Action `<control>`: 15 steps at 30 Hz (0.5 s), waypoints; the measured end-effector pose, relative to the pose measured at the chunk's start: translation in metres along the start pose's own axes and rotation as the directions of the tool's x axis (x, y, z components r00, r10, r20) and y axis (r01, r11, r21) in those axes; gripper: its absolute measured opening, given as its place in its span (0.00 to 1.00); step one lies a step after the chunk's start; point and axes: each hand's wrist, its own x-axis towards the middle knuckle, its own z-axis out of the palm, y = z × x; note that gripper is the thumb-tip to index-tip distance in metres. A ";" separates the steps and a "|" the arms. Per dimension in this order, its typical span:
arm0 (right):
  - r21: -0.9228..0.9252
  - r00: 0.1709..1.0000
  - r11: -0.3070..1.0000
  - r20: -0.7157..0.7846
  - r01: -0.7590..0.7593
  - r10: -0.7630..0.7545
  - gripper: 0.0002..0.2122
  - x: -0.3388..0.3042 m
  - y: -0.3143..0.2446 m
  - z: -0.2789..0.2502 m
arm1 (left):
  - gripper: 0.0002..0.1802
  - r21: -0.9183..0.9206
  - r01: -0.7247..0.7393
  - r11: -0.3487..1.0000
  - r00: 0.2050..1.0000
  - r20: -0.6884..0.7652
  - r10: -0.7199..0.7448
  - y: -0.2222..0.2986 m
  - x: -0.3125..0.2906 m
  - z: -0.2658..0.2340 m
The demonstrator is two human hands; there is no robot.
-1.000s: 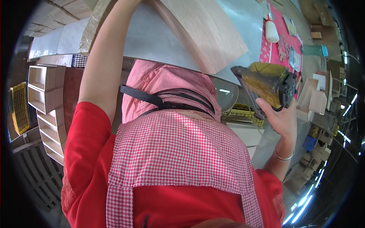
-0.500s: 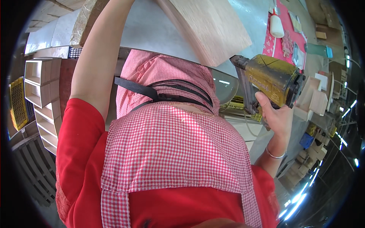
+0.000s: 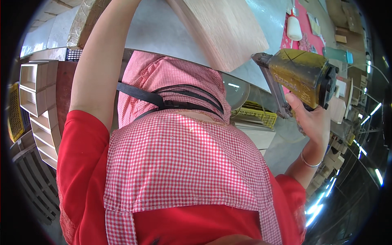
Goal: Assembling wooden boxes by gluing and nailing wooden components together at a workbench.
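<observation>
My right hand (image 3: 313, 121) is wrapped round the handle of a worn yellow and black nail gun (image 3: 301, 77). The gun's nose points left, close to the near right corner of a pale wooden piece (image 3: 228, 34) but apparently apart from it. That piece has a broad flat face and a visible side edge, and it lies on a grey worktable (image 3: 157, 36). My left forearm (image 3: 100, 61) reaches up past the top edge of the picture, so the left hand and anything it holds are hidden.
A taped cardboard edge (image 3: 77, 30) is beside my left arm. Pale open wooden boxes (image 3: 38, 92) stand stacked at the left, near a yellow crate (image 3: 15, 118). On a pink cloth at the right lies a white bottle (image 3: 293, 27). A yellow basket (image 3: 261, 114) sits below the table.
My right hand has moved a little to the right with the nail gun, away from the wooden piece. The left arm and the wood have shifted slightly left in the picture.
</observation>
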 end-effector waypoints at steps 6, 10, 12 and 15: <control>0.026 0.999 1.000 0.034 -0.007 0.006 0.17 0.008 -0.003 -0.002 | 0.20 -0.033 0.010 0.999 1.000 -0.012 -0.011 0.000 0.000 0.003; -0.163 0.996 0.986 0.065 -0.044 0.055 0.16 0.014 -0.006 -0.011 | 0.20 -0.048 0.005 0.999 1.000 -0.011 -0.005 -0.002 0.000 0.003; -0.147 0.998 0.989 0.057 -0.027 0.036 0.16 0.013 -0.005 -0.010 | 0.20 -0.042 0.010 0.999 1.000 0.006 -0.010 -0.001 0.000 0.002; -0.118 0.999 0.993 0.043 0.026 -0.021 0.16 0.010 -0.005 -0.007 | 0.19 -0.037 -0.009 0.999 1.000 -0.017 0.008 -0.002 0.000 0.005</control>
